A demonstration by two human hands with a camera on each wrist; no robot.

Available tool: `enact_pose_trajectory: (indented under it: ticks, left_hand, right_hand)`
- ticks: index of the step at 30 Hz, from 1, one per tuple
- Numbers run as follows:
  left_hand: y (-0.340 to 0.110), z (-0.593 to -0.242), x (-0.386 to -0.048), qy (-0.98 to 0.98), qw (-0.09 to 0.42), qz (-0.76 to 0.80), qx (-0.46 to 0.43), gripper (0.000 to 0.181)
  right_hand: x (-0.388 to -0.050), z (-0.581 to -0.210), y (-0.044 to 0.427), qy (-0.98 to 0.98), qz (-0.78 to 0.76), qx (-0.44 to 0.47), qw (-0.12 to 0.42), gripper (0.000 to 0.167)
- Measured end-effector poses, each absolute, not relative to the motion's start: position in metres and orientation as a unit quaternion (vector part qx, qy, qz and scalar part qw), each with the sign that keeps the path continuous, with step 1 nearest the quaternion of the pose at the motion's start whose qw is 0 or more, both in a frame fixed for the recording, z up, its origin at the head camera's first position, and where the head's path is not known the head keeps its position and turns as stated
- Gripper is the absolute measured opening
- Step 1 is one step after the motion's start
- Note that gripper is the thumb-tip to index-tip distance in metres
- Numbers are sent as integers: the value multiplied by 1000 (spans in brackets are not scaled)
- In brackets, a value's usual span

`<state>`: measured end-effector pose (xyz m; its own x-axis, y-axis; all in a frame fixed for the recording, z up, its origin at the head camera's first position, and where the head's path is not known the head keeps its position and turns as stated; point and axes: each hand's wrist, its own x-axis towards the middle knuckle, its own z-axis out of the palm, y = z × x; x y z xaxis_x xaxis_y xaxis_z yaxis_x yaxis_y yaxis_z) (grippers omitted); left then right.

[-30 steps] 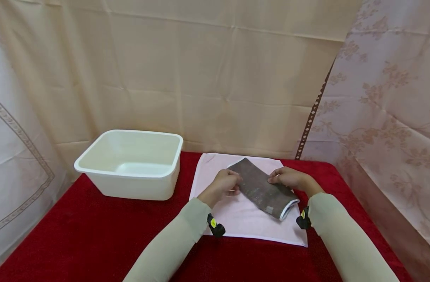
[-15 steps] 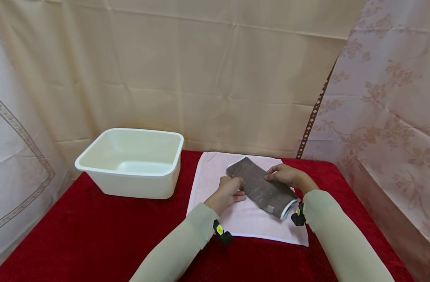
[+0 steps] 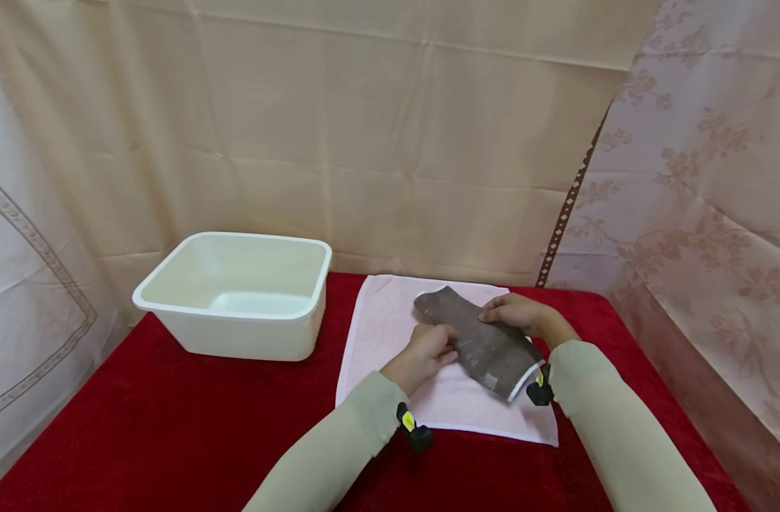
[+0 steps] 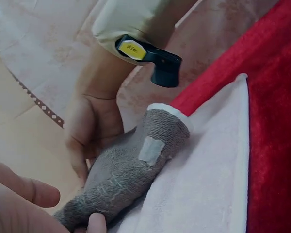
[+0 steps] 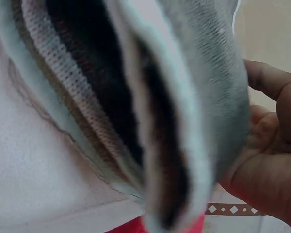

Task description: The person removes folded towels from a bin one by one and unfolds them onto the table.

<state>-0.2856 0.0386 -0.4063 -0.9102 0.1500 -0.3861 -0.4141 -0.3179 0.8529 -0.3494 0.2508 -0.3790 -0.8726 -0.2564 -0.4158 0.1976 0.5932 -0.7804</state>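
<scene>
L hand (image 3: 423,354) nearer R hand (image 3: 517,314); both pinch gry cloth (image 3: 488,350).

Three views meet on one grey cloth (image 3: 492,353).
From the head we look forward and down, far enough back to take in the white basin (image 3: 236,337) and the tan curtain (image 3: 364,142). From the left wrist we look in close — at a tilt — across the cloth toward the right hand (image 4: 93,127). From the right wrist we sit nearest, almost against the cloth's white hem (image 5: 184,99), which the left wrist view shares.
</scene>
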Motion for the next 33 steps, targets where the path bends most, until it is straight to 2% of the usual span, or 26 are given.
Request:
enact_pose_trajectory:
  ticks: [8,15,22,27,33]
  left_hand:
    - [51,-409,-285,601,124,784,-90,42]
    - [56,-409,-287,538,113,829,-104,66]
    - [45,-398,-287,588,68,804,-54,50]
    - [33,-389,-291,620,55,783,-7,42]
    - [14,-377,-293,649,51,759,10,43]
  right_hand:
    - [-345,-379,254,816,-520,-28,250,48]
    - [-345,-376,260,805,-537,-47,248,51]
    - [-342,-361,261,778,-571,-56,256,54]
    - [-339,-351,257,760,-594,-83,250,55]
    - [-330,-343,246,756,-606,-100,227,50]
